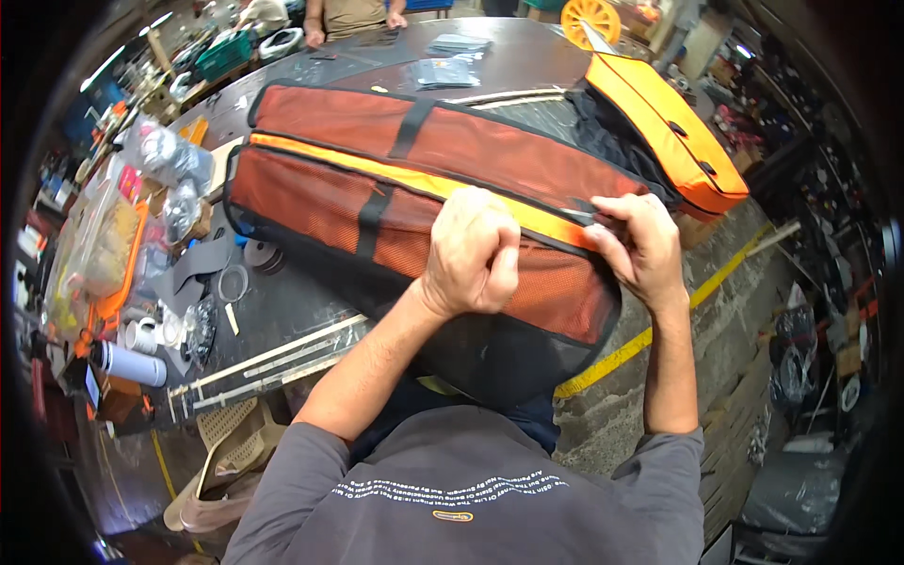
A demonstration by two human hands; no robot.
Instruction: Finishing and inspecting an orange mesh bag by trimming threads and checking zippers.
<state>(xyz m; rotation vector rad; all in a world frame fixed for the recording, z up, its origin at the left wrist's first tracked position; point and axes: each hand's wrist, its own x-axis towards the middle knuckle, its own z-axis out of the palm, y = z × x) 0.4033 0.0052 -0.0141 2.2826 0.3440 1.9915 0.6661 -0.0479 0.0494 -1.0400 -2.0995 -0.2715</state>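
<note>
Though black-edged, an orange-red mesh bag [412, 213]

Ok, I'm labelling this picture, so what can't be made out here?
In the head view:
What the left hand grips, if anything: its own curled fingers hide it.
What the right hand has between thumb and finger: too small, partly covered by them.
Head of the co-worker: cut off by the upper edge.

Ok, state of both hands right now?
Left hand: closed fist over the reddish mesh fabric piece; any grip hidden.
Right hand: fingers curled at the long orange fabric strip; whether it's gripping can't be told.
</note>
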